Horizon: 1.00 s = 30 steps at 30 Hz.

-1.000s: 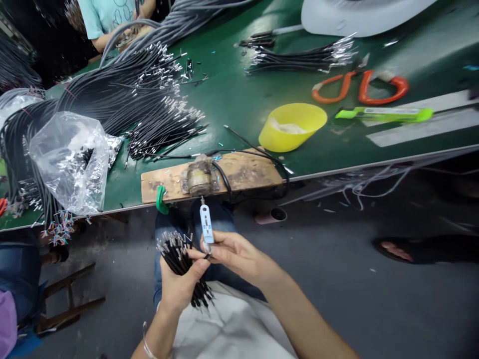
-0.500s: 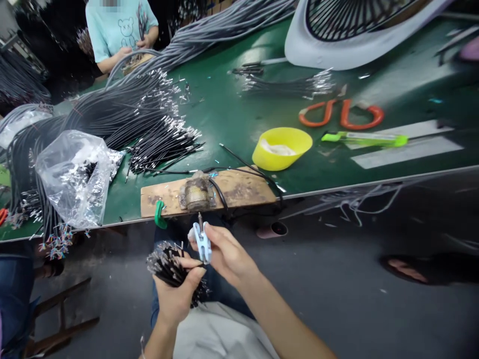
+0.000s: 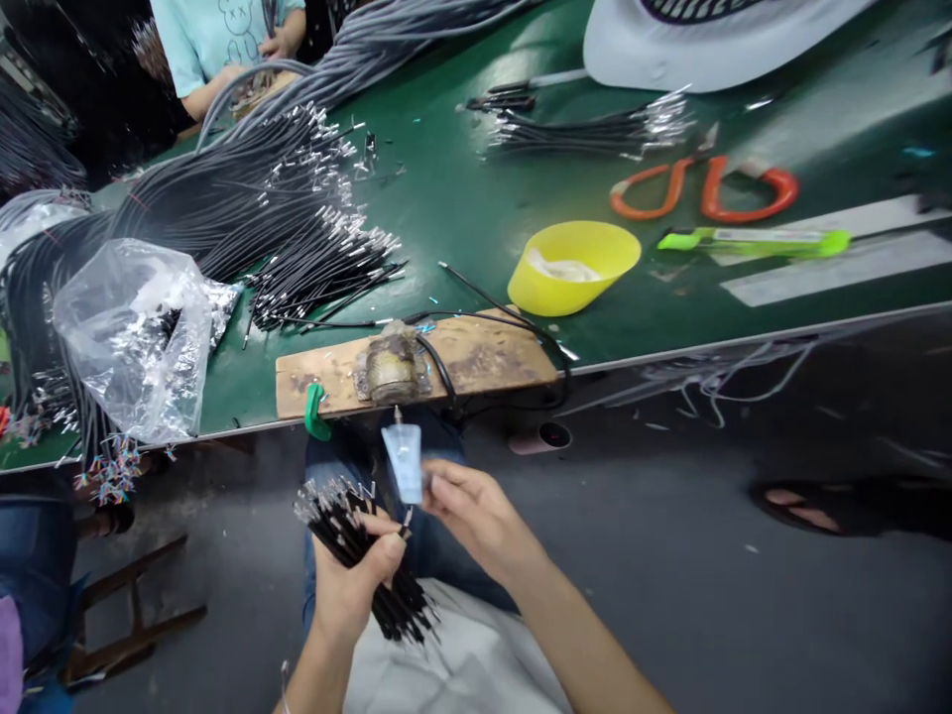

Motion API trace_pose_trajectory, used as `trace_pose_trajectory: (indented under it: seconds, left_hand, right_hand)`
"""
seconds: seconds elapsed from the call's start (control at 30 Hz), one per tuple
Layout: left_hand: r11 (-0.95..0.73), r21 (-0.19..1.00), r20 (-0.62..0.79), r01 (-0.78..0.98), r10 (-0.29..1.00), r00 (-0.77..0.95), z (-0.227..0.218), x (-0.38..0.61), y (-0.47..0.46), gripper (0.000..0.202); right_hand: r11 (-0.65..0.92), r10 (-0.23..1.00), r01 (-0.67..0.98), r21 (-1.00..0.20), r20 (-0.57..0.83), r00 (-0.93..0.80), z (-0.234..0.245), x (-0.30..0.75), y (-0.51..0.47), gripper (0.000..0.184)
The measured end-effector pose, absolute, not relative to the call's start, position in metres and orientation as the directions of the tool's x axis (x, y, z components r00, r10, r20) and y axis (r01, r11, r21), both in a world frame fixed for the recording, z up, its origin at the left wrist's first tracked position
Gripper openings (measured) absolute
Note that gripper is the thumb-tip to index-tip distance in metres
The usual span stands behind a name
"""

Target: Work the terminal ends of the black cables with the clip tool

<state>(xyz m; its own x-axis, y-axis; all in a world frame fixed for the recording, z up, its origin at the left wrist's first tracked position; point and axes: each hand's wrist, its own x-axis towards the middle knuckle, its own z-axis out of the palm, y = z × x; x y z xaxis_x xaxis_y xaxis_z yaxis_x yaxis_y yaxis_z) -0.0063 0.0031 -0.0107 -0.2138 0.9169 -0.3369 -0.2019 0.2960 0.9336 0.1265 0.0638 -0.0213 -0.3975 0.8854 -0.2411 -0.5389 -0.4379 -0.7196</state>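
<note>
My left hand (image 3: 346, 585) is closed around a bundle of short black cables (image 3: 406, 605) with silvery ends. One cable (image 3: 407, 518) sticks up between its thumb and forefinger, its tip just below a light-blue clip (image 3: 404, 461). That clip, smeared by motion, sits on the thin shaft of a small round motor (image 3: 394, 367) fixed on a wooden board (image 3: 491, 355). Just right of the clip is my right hand (image 3: 480, 516), fingers curled with the tips together. Whether anything is between those fingertips is hidden.
On the green table (image 3: 446, 218) are piled black cables (image 3: 319, 268), a clear bag (image 3: 134, 337), a yellow cup (image 3: 576, 268), orange-handled scissors (image 3: 748, 198) and a lime-green cutter (image 3: 755, 241). A green clamp (image 3: 316, 412) grips the board. Across the table a person (image 3: 223, 50) handles wires.
My right hand has let go of the light-blue clip and moved slightly right. The clip has turned and is blurred. The cable bundle shows more of its lower ends.
</note>
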Motion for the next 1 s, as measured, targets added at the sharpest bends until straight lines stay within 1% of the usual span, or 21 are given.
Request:
trace_pose_trajectory:
  seconds: [0.07,0.1,0.17,0.2,0.23,0.27,0.3,0.33,0.4,0.47,0.53,0.6,0.7,0.77,0.83,0.9,1.0]
  left_hand:
    - [0.331,0.909,-0.388,-0.254,0.893,-0.226,-0.017,-0.007,0.001,0.02]
    - [0.335,0.904,-0.399,-0.265,0.884,-0.244,-0.018,-0.007,0.0,0.019]
    - [0.356,0.902,-0.414,-0.243,0.874,-0.256,-0.014,-0.005,0.001,0.014]
    - [0.375,0.9,-0.425,-0.224,0.871,-0.248,-0.01,-0.004,0.003,0.013]
    - [0.398,0.894,-0.44,-0.206,0.868,-0.229,-0.006,-0.003,0.004,0.013]
    - [0.422,0.887,-0.456,-0.19,0.866,-0.204,-0.001,-0.001,0.005,0.012]
    - [0.44,0.88,-0.468,-0.177,0.866,-0.177,0.003,0.0,0.006,0.009]
    - [0.453,0.875,-0.478,-0.17,0.865,-0.152,0.007,0.001,0.007,0.008]
    - [0.474,0.866,-0.493,-0.158,0.861,-0.124,0.011,0.002,0.008,0.01]
    - [0.488,0.86,-0.505,-0.147,0.855,-0.119,0.011,0.002,0.008,0.012]
    - [0.49,0.859,-0.507,-0.149,0.853,-0.12,0.008,0.002,0.007,0.017]
    - [0.485,0.858,-0.507,-0.166,0.852,-0.129,0.005,0.001,0.004,0.023]
    - [0.478,0.855,-0.511,-0.201,0.842,-0.171,0.001,0.0,0.0,0.025]
    - [0.478,0.851,-0.517,-0.216,0.836,-0.185,-0.001,0.0,-0.004,0.025]
    - [0.489,0.843,-0.528,-0.223,0.832,-0.169,-0.001,-0.001,-0.006,0.027]
    - [0.503,0.836,-0.538,-0.219,0.829,-0.152,-0.002,-0.003,-0.006,0.03]
    - [0.507,0.84,-0.537,-0.193,0.828,-0.163,-0.003,-0.005,-0.005,0.029]
  right_hand:
    - [-0.37,0.896,-0.458,-0.808,-0.179,-0.407,-0.021,0.128,0.056,0.03]
    - [-0.304,0.917,-0.422,-0.854,-0.143,-0.372,-0.019,0.128,0.052,0.029]
    - [-0.092,0.979,-0.293,-0.952,-0.033,-0.201,-0.014,0.127,0.048,0.018]
    - [0.023,0.991,-0.179,-0.983,0.046,-0.122,-0.01,0.126,0.047,0.012]
    - [0.122,0.988,-0.053,-0.991,0.127,-0.091,-0.007,0.125,0.047,0.008]
    - [0.2,0.974,0.059,-0.978,0.192,-0.116,-0.004,0.125,0.048,0.004]
    - [0.258,0.955,0.135,-0.957,0.231,-0.184,-0.002,0.124,0.048,0.003]
    - [0.296,0.932,0.171,-0.94,0.245,-0.268,0.0,0.124,0.049,0.002]
    - [0.325,0.892,0.167,-0.931,0.244,-0.38,0.002,0.123,0.051,0.01]
    - [0.32,0.882,0.13,-0.939,0.244,-0.404,0.002,0.124,0.052,0.019]
    - [0.319,0.889,0.123,-0.94,0.252,-0.382,-0.001,0.124,0.051,0.022]
    - [0.358,0.896,0.151,-0.921,0.294,-0.334,-0.004,0.123,0.049,0.024]
    - [0.411,0.895,0.187,-0.892,0.357,-0.268,-0.01,0.122,0.046,0.023]
    - [0.359,0.92,0.149,-0.921,0.322,-0.225,-0.012,0.123,0.046,0.022]
    - [0.261,0.952,0.073,-0.963,0.244,-0.185,-0.013,0.125,0.048,0.019]
    - [0.209,0.953,0.019,-0.978,0.2,-0.229,-0.012,0.128,0.051,0.011]
    - [0.248,0.894,0.029,-0.968,0.218,-0.391,-0.008,0.13,0.054,0.01]
